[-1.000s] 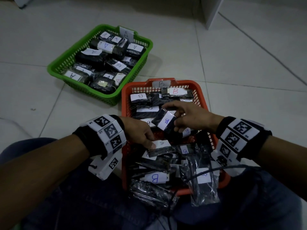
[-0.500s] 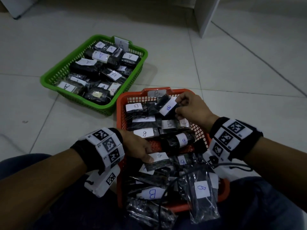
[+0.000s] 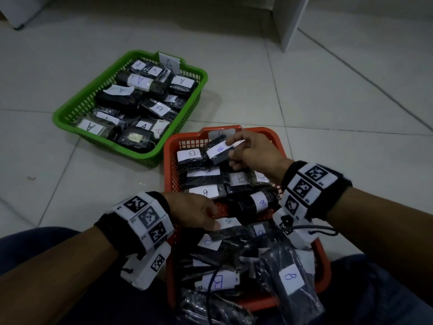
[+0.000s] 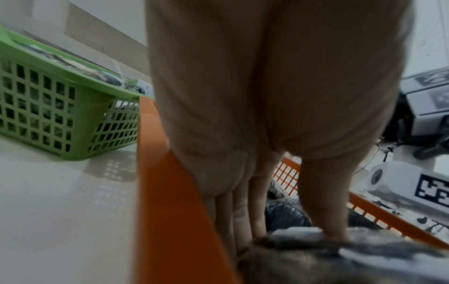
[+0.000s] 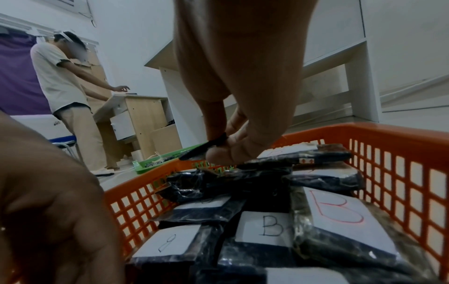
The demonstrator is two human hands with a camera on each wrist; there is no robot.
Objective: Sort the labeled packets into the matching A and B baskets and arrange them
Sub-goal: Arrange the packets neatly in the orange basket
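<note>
The green basket (image 3: 70, 113), tagged A, holds several black packets with A labels. Nearer me, the orange basket (image 3: 167, 165), tagged B, is full of B-labeled packets. My right hand (image 3: 230, 150) pinches a black B packet (image 3: 219, 150) just above the packed rows at that basket's far end; the right wrist view shows thumb and fingers of this right hand (image 5: 218, 146) closed on the packet's edge (image 5: 201, 149). My left hand (image 3: 214, 219) is at the basket's left side, pinching another B packet (image 3: 228, 222). In the left wrist view the thumb (image 4: 325, 211) lies on top of that packet.
Loose B packets pile up at the orange basket's near end, which rests on my lap, and a black cable (image 3: 304, 228) crosses them. A white furniture leg (image 3: 288, 19) stands at the far right. Another person (image 5: 63, 76) stands by a desk far behind. Tiled floor surrounds both baskets.
My right hand has carried its B packet from the basket's middle to the far end. The left hand has stayed on its packet.
</note>
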